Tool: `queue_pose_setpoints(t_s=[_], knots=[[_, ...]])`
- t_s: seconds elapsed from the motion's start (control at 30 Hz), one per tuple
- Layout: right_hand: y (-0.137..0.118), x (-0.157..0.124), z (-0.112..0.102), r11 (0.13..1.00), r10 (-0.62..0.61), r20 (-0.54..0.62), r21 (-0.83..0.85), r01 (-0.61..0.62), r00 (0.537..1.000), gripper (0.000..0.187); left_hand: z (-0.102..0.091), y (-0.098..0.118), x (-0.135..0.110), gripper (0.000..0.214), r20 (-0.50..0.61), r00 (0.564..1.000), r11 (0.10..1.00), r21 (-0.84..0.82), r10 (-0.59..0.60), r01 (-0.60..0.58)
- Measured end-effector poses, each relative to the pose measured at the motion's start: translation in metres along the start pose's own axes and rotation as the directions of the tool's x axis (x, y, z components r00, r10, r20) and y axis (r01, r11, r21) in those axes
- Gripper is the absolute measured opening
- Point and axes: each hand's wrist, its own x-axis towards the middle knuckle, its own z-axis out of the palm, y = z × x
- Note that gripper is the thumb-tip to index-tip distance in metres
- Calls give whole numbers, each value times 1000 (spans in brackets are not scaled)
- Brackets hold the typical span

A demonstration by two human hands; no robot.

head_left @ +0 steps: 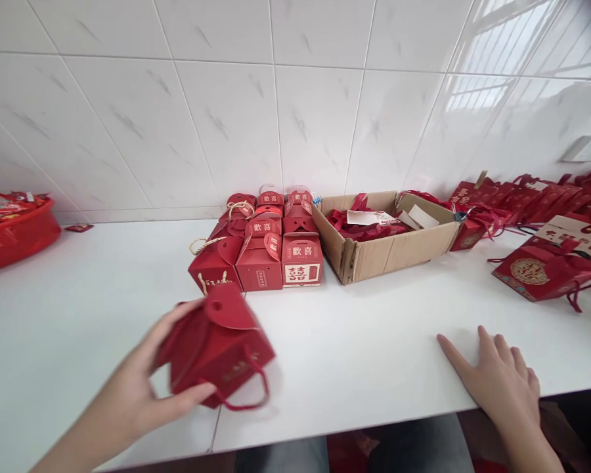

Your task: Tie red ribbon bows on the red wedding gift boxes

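Note:
My left hand (162,368) grips a red gift box (221,341) from its left side, thumb in front and fingers behind. The box is tilted and slightly blurred, with a red cord handle hanging from its front and a rounded top flap. My right hand (502,374) lies on the white table (364,355) near its front edge, fingers spread, holding nothing. Just beyond the held box stands a block of several red gift boxes (260,263) with rounded flaps; some have beige rope handles.
A cardboard box (398,253) with red ribbons and cards stands beside the grouped boxes. At the right are a red box with a bow (546,266) and a row of red gift bags (546,197). A red basin (20,233) of packets sits far left, near a small red packet (79,228).

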Motion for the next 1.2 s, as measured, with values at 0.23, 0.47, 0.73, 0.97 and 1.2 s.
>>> queue_pose_setpoints(t_s=[0.23,0.47,0.73,0.97,1.2], knots=[[1,-2,-1,999,2,-31,43,0,1000,95,110,20,30,121,294,954,991,-130,58,-20],[-3,6,-7,989,-2,-80,147,14,997,91,140,4,40,119,315,869,910,-292,381,-293],[-78,66,-115,692,-544,-499,188,697,674,38,140,0,59,82,217,831,849,-273,512,-452],[-148,112,-152,703,-636,-104,330,630,764,43,141,0,62,48,202,854,848,-358,479,-391],[-162,134,-125,677,-689,1,358,643,724,33,138,2,61,42,294,929,888,-453,225,-72]])
